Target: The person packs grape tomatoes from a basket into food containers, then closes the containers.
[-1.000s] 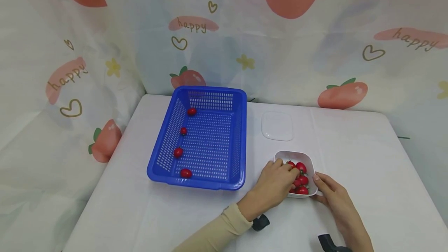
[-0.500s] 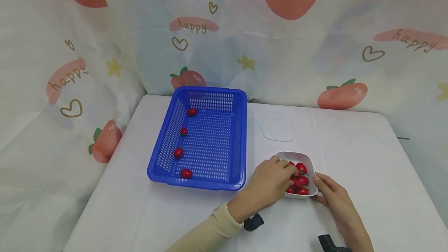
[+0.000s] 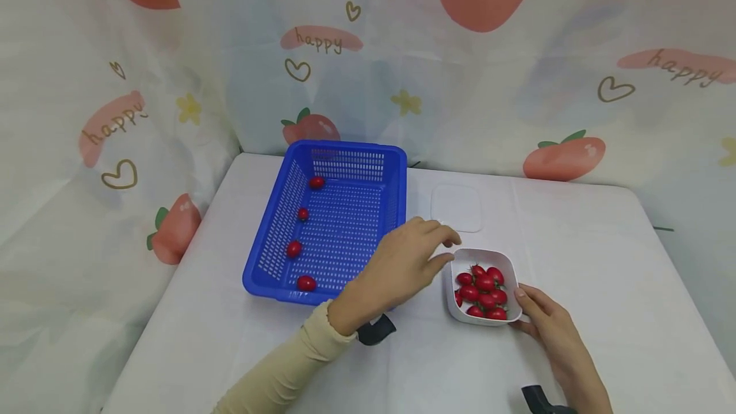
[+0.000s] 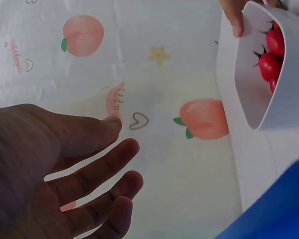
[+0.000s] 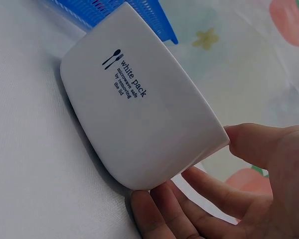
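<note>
White tub (image 5: 139, 114) w/ toms (image 3: 485, 283), in grip of R hand (image 3: 550, 324), L hand (image 3: 404, 262) loose nr opp. side.

Left hand (image 3: 397, 264): back of the hand up, fingers loosely bent, left thumb (image 4: 87, 132) held off the index with a gap between. Left forearm, in a beige sleeve (image 3: 282, 363), runs in from the bottom edge, slanting up and right; left wrist (image 3: 347, 308) bare past the cuff. Right hand (image 3: 543, 318): gripping, right thumb (image 5: 259, 144) opposite bent fingers (image 5: 219, 196). Right wrist (image 3: 583, 375) bare, slanting up-left. Hands apart, left reaching farther out.
</note>
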`<state>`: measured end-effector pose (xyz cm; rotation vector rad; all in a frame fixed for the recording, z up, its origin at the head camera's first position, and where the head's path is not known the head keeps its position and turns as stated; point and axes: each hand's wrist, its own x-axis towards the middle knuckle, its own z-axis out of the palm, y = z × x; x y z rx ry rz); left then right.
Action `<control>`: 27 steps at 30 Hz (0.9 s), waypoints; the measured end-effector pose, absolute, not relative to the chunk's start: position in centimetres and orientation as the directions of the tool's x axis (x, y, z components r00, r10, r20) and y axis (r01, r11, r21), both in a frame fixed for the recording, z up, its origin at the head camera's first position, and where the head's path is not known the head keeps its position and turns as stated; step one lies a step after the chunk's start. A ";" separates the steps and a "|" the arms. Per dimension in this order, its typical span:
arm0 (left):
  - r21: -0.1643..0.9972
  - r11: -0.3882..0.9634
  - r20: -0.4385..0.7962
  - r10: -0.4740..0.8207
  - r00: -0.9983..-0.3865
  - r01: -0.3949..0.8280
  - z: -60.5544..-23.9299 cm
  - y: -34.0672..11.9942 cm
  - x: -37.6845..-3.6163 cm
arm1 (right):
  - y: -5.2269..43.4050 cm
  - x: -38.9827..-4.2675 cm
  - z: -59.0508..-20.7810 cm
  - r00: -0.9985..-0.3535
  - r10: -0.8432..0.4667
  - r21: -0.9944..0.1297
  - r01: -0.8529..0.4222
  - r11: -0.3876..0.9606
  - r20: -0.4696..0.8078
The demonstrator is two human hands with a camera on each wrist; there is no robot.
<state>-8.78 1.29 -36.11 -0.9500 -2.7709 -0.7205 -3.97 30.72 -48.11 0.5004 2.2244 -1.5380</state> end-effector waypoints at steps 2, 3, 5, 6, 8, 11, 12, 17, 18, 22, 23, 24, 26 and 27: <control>0.422 0.691 0.263 0.526 -0.808 0.587 -35.6 0.3 -9.6 | 30.7 -4.0 -48.1 -0.859 0.072 -0.800 0.500 0.332 -0.507; 0.437 0.693 0.258 0.514 -0.818 0.573 -35.5 -0.1 -10.1 | 30.7 -4.0 -48.1 -0.859 0.072 -0.800 0.501 0.330 -0.508; 0.478 0.691 0.241 0.491 -0.837 0.543 -35.2 -1.0 -11.1 | 30.7 -4.0 -48.1 -0.858 0.073 -0.801 0.503 0.326 -0.509; 0.498 0.691 0.229 0.479 -0.848 0.525 -35.1 -1.5 -11.6 | 30.7 -4.0 -48.1 -0.857 0.074 -0.801 0.504 0.324 -0.510; 0.533 0.693 0.205 0.452 -0.868 0.486 -35.1 -2.4 -12.7 | 30.7 -4.0 -48.1 -0.856 0.076 -0.801 0.507 0.320 -0.511; 0.580 0.692 0.166 0.416 -0.894 0.430 -35.3 -4.0 -14.3 | 30.7 -4.0 -48.1 -0.856 0.081 -0.799 0.507 0.324 -0.511; 0.589 0.693 0.157 0.407 -0.900 0.416 -35.4 -4.6 -14.9 | 30.7 -4.0 -48.0 -0.857 0.082 -0.798 0.506 0.327 -0.509; 0.592 0.717 0.132 0.364 -0.922 0.368 -36.4 -7.6 -18.0 | 30.6 -3.8 -48.0 -0.863 0.078 -0.803 0.495 0.333 -0.499; 0.580 0.731 0.127 0.355 -0.926 0.359 -36.6 -8.1 -18.6 | 30.7 -3.8 -48.0 -0.861 0.077 -0.802 0.498 0.331 -0.503; 0.499 0.800 0.102 0.326 -0.940 0.332 -37.6 -10.0 -20.4 | 30.7 -3.8 -48.0 -0.854 0.076 -0.798 0.509 0.324 -0.514; 0.477 0.814 0.099 0.324 -0.941 0.331 -37.8 -10.4 -20.8 | 30.8 -3.9 -48.0 -0.854 0.075 -0.798 0.509 0.322 -0.515; 0.461 0.824 0.096 0.322 -0.942 0.329 -38.1 -10.8 -21.1 | 30.8 -3.9 -48.1 -0.855 0.075 -0.799 0.508 0.320 -0.513; 0.426 0.842 0.095 0.322 -0.942 0.331 -38.7 -11.6 -21.8 | 30.7 -3.9 -48.0 -0.858 0.075 -0.803 0.503 0.322 -0.508; 0.408 0.852 0.091 0.320 -0.943 0.329 -38.9 -12.0 -22.1 | 30.7 -3.9 -48.0 -0.860 0.075 -0.804 0.500 0.323 -0.505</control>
